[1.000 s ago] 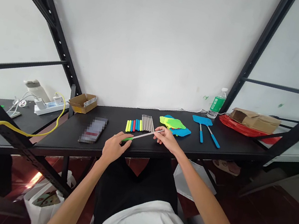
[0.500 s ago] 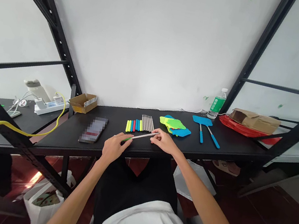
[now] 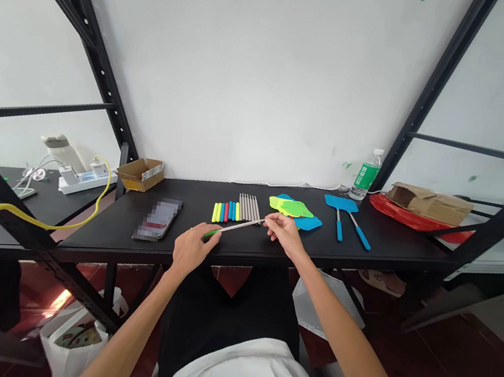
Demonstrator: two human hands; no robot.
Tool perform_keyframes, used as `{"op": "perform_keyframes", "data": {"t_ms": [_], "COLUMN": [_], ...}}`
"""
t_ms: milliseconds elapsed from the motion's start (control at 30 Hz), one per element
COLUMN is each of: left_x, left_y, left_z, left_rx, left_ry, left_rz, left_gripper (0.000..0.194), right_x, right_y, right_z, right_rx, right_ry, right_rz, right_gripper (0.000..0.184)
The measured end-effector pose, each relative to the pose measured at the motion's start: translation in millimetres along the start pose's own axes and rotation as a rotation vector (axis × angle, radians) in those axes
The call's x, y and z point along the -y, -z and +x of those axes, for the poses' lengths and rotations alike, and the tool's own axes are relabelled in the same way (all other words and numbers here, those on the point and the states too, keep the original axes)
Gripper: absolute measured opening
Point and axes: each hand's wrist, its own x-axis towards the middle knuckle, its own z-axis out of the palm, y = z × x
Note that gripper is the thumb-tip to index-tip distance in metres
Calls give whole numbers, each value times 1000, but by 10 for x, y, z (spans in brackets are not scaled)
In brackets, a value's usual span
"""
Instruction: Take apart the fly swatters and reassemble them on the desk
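Observation:
My left hand [image 3: 193,247] is wrapped round the green grip of a metal rod [image 3: 241,226], which slants up to the right over the table's front. At the rod's far end, the fingertips of my right hand [image 3: 284,233] are pinched on its tip. Behind the rod lies a row of coloured grips [image 3: 226,211] in yellow, blue and red. Several bare metal rods [image 3: 249,206] lie side by side next to them. To their right is a loose pile of blue and green fly swatter heads [image 3: 295,210]. Two blue fly swatters [image 3: 341,216] with grips on lie further right.
A phone [image 3: 158,220] and an open cardboard box [image 3: 140,174] are on the left of the black table [image 3: 203,189]. A water bottle [image 3: 366,175] stands at the back right, near a cardboard package [image 3: 429,203] on red plastic. Black metal posts rise at both sides.
My right hand has shifted slightly right and up, to the rod's very end. The rod slants a little more steeply. My left hand keeps its hold on the green grip.

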Motion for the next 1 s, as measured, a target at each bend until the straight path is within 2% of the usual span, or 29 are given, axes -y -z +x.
{"op": "perform_keyframes", "data": {"t_ms": [433,667,1000], "left_x": [37,68,56], "left_y": [30,-3,-2], "left_z": [0,-1,-3], "left_rx": [55,29,31], "left_ry": [-26,-28,-28], "left_rz": [46,41,54], "left_gripper": [34,30,31], "right_x": [-10,14,16], "right_y": [55,15,-6], "right_z": [-11,-28,-37], "right_rx": [46,27,67], "right_ry": [5,6,14], "right_rz": [-67,-82,-158], "right_gripper": [26,26,25]}}
